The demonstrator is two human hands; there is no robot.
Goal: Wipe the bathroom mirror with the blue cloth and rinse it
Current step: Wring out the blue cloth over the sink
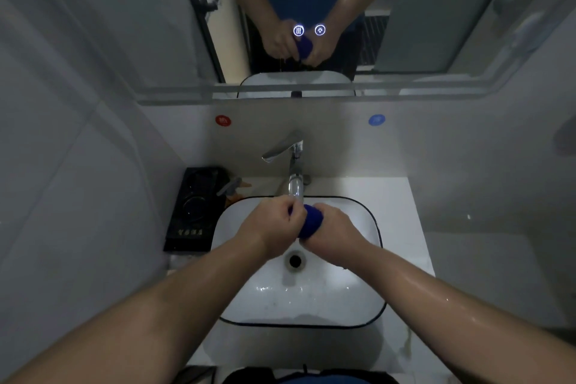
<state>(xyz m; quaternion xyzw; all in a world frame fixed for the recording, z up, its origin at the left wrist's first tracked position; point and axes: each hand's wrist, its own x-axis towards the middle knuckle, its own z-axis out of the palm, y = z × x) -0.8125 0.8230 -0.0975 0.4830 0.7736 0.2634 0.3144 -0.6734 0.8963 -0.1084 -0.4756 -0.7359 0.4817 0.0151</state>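
Far left, on the countertop point(402, 227): black tray point(190, 212) against the wall, with round recesses. Contents too dark to make out. Just beside its upper right corner lies a grey-and-orange object point(232, 188), too blurred to name.

On the wall above, a red round sticker point(223, 120).

Centre: white sink basin point(358, 305) with a dark rim, set into the counter. Inside it, only the open drain point(294, 260) and a wet sheen with droplets toward the near side.

Left hand point(274, 227) over the basin, fingers curled tight round one end of the blue cloth point(308, 221). The cloth is bunched into a roll, held between both hands directly under the chrome faucet point(294, 165) spout and above the drain. Whether water is running, cannot tell.

Right hand point(333, 234) gripping the cloth's other end, fingers wrapped round it. The right forearm glistens wet.

Mirror point(124, 25) above shows both hands on the cloth, drips below them, and two lit round touch icons point(298, 30).

Right of the faucet, a blue round sticker point(376, 119) on the wall.
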